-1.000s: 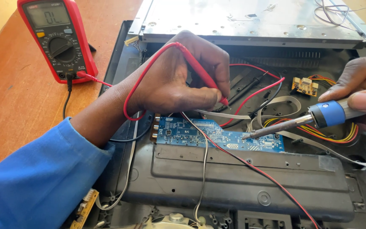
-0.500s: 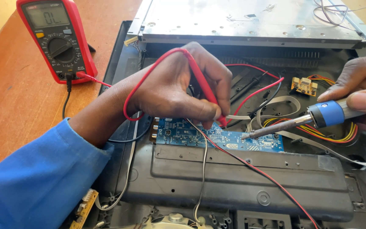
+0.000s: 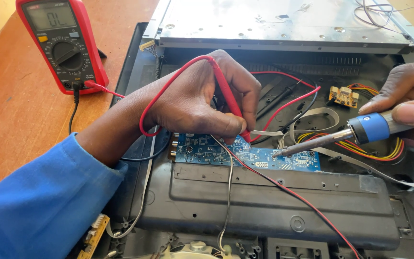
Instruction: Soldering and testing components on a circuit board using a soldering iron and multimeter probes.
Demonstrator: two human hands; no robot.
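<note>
One red probe (image 3: 228,103), one soldering iron (image 3: 341,136), one blue board (image 3: 264,156)

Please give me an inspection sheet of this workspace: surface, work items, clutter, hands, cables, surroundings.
Surface: brown wooden table.
Work items: blue circuit board in an opened black chassis; red probe; soldering iron, tip on the board.
Clutter: small yellow board; red multimeter.
Hands: left hand grips the probe; right hand holds the iron.
Cables: red lead crosses the chassis; flat ribbon cable.
Surroundings: metal panel.
</note>
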